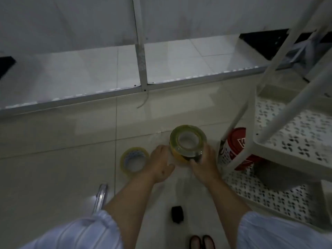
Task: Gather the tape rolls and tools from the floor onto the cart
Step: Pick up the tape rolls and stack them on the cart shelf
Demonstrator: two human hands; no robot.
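Observation:
A stack of tape rolls [187,141], clear on top with yellow and black ones beneath, sits between both hands just above the tiled floor. My left hand [160,163] presses its left side and my right hand [204,163] wraps its right side. A single clear tape roll [133,159] lies flat on the floor left of my left hand. A clear tool-like object [100,196] lies on the floor at lower left. A small black object [177,213] lies on the floor between my forearms. The white perforated cart [291,141] stands at right.
A red and white canister [233,150] stands on the cart's lower shelf behind a white cart leg [235,123]. A metal window frame [142,51] runs across the back. My shoes [202,241] show at the bottom edge.

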